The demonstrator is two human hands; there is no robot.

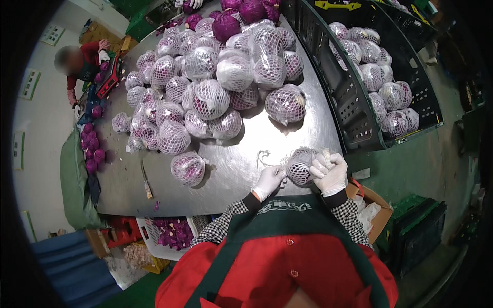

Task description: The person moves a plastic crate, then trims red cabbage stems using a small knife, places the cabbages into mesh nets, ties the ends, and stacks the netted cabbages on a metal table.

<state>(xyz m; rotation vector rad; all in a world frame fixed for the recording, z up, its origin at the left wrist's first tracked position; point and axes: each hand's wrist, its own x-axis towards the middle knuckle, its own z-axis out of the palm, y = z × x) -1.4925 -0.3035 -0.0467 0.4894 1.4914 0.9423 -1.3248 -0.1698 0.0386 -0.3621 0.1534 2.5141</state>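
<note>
A red cabbage in a white foam net (301, 166) rests at the front edge of the metal table, between my two gloved hands. My left hand (271, 181) pinches the near left side of its covering. On the other side my right hand (330, 173) grips the covering, fingers curled and a whitish bunched end showing above them. Whether that end is net or film, I cannot tell. Beyond lies a netted, film-wrapped cabbage (285, 104), and left of it a big heap of wrapped cabbages (211, 99). A pale scrap (263, 158) lies near my left hand.
Bare red cabbages (226, 27) top the heap's far end. A black plastic crate (352, 115) of wrapped cabbages borders the table's right side. A curved knife (146, 180) lies at left. Below the edge stands a white basket (154, 240) of purple leaves. A co-worker (86, 63) stands far left.
</note>
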